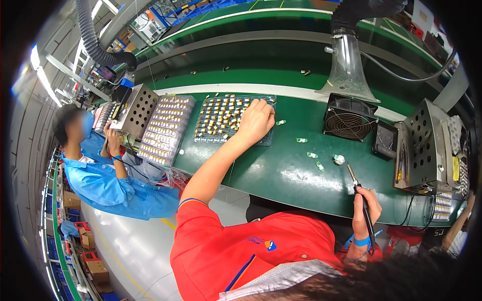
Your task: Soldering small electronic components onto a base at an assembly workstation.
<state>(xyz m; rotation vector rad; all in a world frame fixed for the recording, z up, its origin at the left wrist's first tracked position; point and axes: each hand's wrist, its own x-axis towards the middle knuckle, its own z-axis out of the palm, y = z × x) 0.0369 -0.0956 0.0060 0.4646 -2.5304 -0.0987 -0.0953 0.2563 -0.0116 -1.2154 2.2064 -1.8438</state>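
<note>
My left hand reaches over the right part of a clear plastic tray, fingers curled down among small white-and-gold cylindrical parts. What sits between the fingertips is hidden. In my right hand is a soldering iron with a black handle, its metal tip pointing up and away from me. Just beyond the tip lies a small green circuit board with a round silvery-white blob. Several other small green boards lie loose on the green tabletop between my hands.
A black fan stands at the back under a clear extraction hood. Perforated metal boxes stand right and left. Another filled tray lies left, near a co-worker in blue. Beyond runs a green conveyor.
</note>
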